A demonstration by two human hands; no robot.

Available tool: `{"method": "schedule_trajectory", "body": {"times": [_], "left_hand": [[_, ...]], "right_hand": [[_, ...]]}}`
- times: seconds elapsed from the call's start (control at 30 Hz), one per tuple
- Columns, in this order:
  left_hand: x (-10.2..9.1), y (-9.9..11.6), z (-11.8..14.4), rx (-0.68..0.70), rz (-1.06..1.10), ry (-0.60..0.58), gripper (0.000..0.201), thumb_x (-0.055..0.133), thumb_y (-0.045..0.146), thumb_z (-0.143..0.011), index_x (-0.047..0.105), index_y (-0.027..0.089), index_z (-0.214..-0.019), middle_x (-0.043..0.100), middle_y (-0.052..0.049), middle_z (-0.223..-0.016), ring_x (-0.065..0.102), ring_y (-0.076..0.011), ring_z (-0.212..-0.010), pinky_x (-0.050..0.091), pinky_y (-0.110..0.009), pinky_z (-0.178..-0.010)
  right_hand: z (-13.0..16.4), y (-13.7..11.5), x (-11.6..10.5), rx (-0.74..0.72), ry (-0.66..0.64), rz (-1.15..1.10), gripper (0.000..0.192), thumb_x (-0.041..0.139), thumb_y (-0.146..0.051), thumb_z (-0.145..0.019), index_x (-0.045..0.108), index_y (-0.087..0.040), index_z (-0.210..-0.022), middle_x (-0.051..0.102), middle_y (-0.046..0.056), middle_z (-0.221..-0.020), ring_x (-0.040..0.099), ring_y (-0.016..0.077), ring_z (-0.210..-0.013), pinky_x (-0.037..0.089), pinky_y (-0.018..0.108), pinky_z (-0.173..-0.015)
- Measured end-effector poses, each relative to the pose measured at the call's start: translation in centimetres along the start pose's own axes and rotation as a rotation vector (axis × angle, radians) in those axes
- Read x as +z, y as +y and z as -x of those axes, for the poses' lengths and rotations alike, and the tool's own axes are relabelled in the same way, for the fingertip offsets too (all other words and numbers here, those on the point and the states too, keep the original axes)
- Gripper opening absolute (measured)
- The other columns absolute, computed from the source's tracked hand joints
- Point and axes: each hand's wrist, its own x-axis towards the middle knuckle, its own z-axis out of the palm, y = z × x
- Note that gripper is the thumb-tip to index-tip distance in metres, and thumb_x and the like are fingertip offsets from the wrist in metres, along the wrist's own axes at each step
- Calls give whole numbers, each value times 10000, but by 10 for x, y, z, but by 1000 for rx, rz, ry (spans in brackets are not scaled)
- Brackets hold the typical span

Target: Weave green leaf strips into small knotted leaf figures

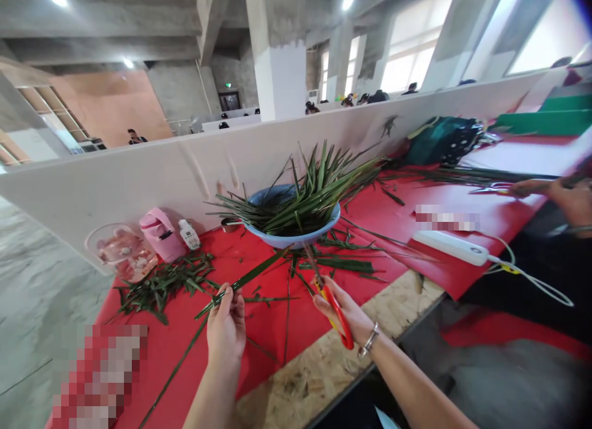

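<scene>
Low in the frame's centre, the left hand (226, 327) has its grip pinched on a long green leaf (247, 278) slanting over the red surface (277, 321). Just right, the right hand (345, 312) grips red-handled scissors (333, 306), blades toward the leaf-filled blue bowl (291, 236) beyond.

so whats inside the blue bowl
The blue bowl holds a heap of long green leaf strips, fanning out over its rim. They cover the inside, so anything beneath them cannot be seen.
</scene>
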Motion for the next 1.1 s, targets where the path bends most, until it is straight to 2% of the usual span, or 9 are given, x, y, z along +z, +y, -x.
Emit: {"method": "schedule_trajectory", "body": {"times": [0.13, 0.3, 0.43, 0.53, 0.63, 0.8, 0.9, 1.0, 1.1], "left_hand": [[8, -17, 14, -13, 6, -30, 168, 556, 36, -762, 638, 165, -832, 642, 17, -646, 609, -47, -554, 505, -109, -525], [10, -37, 28, -37, -16, -51, 152, 596, 42, -725, 642, 149, -822, 639, 10, -656, 618, -58, -579, 503, -119, -539], [8, -44, 28, -19, -57, -85, 171, 659, 78, -679, 645, 149, -835, 636, 9, -678, 617, -62, -609, 496, -125, -557], [7, -42, 22, 25, -75, -123, 162, 678, 136, -677, 637, 152, -832, 626, 20, -675, 600, -55, -606, 504, -156, -611], [5, -32, 11, 8, -140, -213, 150, 667, 243, -705, 609, 149, -808, 643, 4, -739, 605, -73, -650, 511, -213, -682], [-1, -13, -1, -134, -496, -371, 308, 656, 376, -705, 580, 187, -937, 645, -9, -736, 603, -112, -632, 462, -198, -530], [-12, -12, -4, -173, -643, -445, 422, 648, 422, -698, 580, 175, -1034, 624, -8, -691, 563, -94, -562, 393, -161, -449], [-26, -17, -7, -213, -574, -428, 447, 676, 404, -666, 593, 135, -1013, 590, 6, -631, 518, -67, -519, 376, -149, -464], [-36, -23, -13, -201, -493, -373, 400, 676, 371, -661, 596, 133, -973, 562, 24, -604, 505, -61, -511, 376, -149, -477]], "right_hand": [[9, 3, 19, 47, -29, -38, 387, 668, -449, -696, 592, -208, -991, 532, 18, -771, 530, 161, -731, 483, 271, -651], [9, 1, 34, 61, 104, -121, 340, 551, -527, -769, 557, -194, -841, 479, -11, -687, 441, 109, -598, 405, 222, -545], [9, 0, 36, 102, 161, -130, 389, 545, -569, -747, 495, -183, -738, 404, -40, -590, 370, 93, -515, 339, 212, -473], [12, 3, 30, 133, 149, -81, 372, 534, -551, -763, 490, -182, -738, 378, -44, -573, 346, 91, -493, 313, 212, -447], [15, 7, 21, 85, 123, 22, 318, 556, -488, -771, 512, -174, -744, 408, -32, -599, 364, 96, -515, 318, 218, -465], [16, 6, 2, 55, 121, 227, 261, 629, -386, -710, 553, -159, -816, 510, -2, -674, 444, 127, -596, 371, 241, -544], [20, 1, -12, 133, -12, 358, 254, 658, -373, -653, 571, -169, -776, 521, -11, -632, 447, 129, -563, 364, 238, -512], [21, -4, -27, 223, -276, 410, 261, 643, -423, -646, 572, -174, -680, 523, -8, -594, 452, 130, -542, 365, 235, -492], [13, -7, -31, 253, -372, 478, 328, 563, -495, -703, 591, -169, -683, 523, -3, -579, 448, 123, -527, 353, 228, -480]]}}
